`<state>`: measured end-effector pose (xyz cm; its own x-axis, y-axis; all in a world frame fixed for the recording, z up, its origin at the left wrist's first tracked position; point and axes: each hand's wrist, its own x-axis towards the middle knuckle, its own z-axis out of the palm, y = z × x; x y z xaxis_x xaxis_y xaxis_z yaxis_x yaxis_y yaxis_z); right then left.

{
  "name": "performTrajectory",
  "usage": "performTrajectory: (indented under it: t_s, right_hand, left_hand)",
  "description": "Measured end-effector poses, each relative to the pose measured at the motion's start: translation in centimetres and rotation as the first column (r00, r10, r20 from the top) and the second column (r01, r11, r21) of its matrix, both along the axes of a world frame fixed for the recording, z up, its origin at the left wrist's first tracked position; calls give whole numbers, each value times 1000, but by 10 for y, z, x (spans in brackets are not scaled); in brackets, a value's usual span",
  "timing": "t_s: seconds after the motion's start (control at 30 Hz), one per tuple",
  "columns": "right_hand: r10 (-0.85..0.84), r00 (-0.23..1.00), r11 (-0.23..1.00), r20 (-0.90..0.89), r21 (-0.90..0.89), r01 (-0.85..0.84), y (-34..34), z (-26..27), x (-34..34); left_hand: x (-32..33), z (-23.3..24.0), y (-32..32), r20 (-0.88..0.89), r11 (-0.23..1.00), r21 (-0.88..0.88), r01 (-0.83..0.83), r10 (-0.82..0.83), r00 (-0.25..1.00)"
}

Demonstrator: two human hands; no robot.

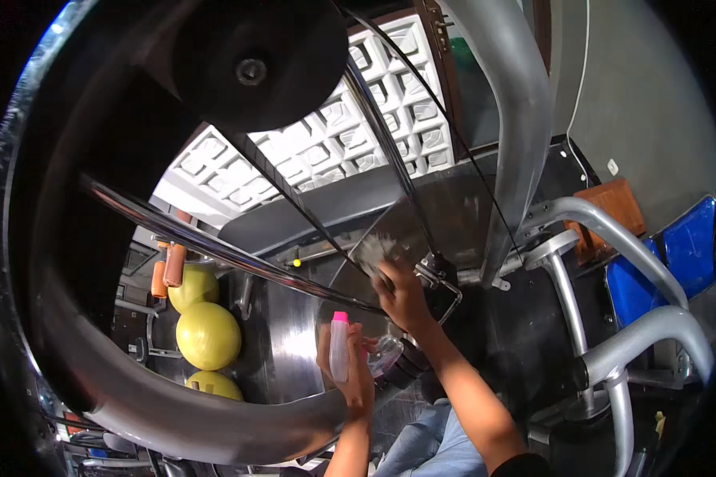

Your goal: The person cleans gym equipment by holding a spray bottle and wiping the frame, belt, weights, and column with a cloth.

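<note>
My left hand (pixel 355 372) grips a spray bottle by its neck. The spray bottle's white head (pixel 339 352) has a pink nozzle tip, and its clear body shows partly behind my fingers. Higher up, my right hand (pixel 404 293) holds a crumpled grey cloth (pixel 377 251), which looks slightly blurred. The cloth is at a dark belt (pixel 298 206) of a gym cable machine; whether it touches the belt cannot be told. Two chromed guide rods (pixel 388 137) run down past my right hand, one on either side of the cloth. Beside my right wrist is a black-and-metal fitting (pixel 435 271).
A thick grey frame tube (pixel 227 426) curves around the left and below. Another frame tube (pixel 522 89) rises at the right. Yellow exercise balls (pixel 209 335) lie at the left. Silver machine bars (pixel 626 346), a blue seat (pixel 662 268) and a wooden box (pixel 611 214) stand at the right.
</note>
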<state>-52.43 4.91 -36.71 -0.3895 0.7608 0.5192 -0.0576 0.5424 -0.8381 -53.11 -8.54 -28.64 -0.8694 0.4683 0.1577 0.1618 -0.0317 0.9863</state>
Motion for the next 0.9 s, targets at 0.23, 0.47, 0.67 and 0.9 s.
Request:
performTrajectory:
  t_s: [0.23, 0.47, 0.67, 0.9]
  right_hand:
    - [114, 992, 982, 56, -156, -104, 11, -59, 29]
    - [236, 958, 966, -163, -66, -249, 18, 40, 19]
    - [358, 891, 889, 280, -393, -233, 24, -105, 45]
    - [424, 809, 829, 407, -533, -166, 38, -136, 47]
  left_hand:
    - [-1, -36, -5, 0, 997, -56, 47, -47, 999]
    - [-9, -52, -15, -45, 996, -77, 47, -51, 998]
    - [-3, -60, -9, 12, 1000, -9, 21, -21, 1000]
    - [-7, -69, -8, 7, 993, -70, 90, -89, 996]
